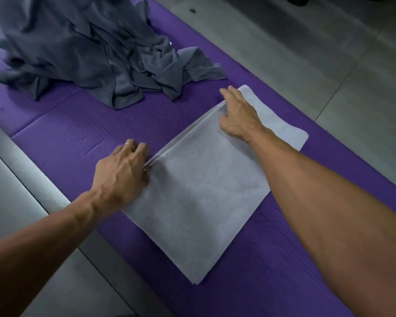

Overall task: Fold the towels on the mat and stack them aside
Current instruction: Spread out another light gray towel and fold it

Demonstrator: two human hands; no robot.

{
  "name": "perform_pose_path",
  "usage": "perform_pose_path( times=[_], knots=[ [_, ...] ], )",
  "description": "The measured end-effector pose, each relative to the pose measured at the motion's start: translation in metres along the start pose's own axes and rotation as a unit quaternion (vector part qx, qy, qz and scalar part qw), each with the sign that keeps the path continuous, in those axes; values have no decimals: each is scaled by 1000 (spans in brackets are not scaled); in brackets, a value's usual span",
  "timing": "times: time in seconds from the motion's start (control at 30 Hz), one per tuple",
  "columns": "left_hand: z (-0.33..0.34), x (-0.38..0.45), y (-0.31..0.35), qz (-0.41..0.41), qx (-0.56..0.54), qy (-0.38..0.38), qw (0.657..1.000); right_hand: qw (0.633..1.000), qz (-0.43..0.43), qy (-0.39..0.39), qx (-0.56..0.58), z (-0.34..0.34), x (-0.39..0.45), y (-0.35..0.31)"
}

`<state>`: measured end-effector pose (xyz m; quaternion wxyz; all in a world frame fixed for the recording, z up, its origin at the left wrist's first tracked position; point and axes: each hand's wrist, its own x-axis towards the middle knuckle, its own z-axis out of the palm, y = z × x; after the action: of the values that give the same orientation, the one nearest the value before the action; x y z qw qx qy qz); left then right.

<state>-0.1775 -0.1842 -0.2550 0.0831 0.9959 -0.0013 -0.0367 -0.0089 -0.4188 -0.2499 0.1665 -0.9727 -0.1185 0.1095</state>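
A pale grey towel [199,202] lies folded into a flat square on the purple mat [82,124], with layered edges showing along its left side. My left hand [121,172] pinches those layered edges at the towel's left corner. My right hand [238,115] grips the far corner of the top layers. A lower layer of the towel sticks out to the right beyond my right wrist. A heap of crumpled dark grey towels [78,49] sits on the mat at the far left.
Grey tiled floor [306,53] runs along the mat's right side, and a pale floor strip [16,191] along its left. A small dark speck [192,10] lies on the floor at the top.
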Motion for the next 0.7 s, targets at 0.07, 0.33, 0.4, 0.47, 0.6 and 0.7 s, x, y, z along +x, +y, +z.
perform_pose_path(
  times=[0.07,0.33,0.4,0.47,0.6,0.7],
  knots=[
    [2,5,10,63,-30,40,997,999,-19,33,13,3,-10,4],
    [52,9,74,127,-19,-56,990,976,-198,15,-92,57,-65,19],
    [57,9,74,132,-6,-64,989,972,-191,-15,-138,50,-48,37],
    [57,11,74,143,4,-71,987,980,-121,-9,-155,37,-21,59],
    [57,14,74,144,12,-71,987,990,-5,-17,-142,23,13,63],
    [58,14,73,145,11,-64,987,997,-35,54,-49,28,-18,38]
  ],
)
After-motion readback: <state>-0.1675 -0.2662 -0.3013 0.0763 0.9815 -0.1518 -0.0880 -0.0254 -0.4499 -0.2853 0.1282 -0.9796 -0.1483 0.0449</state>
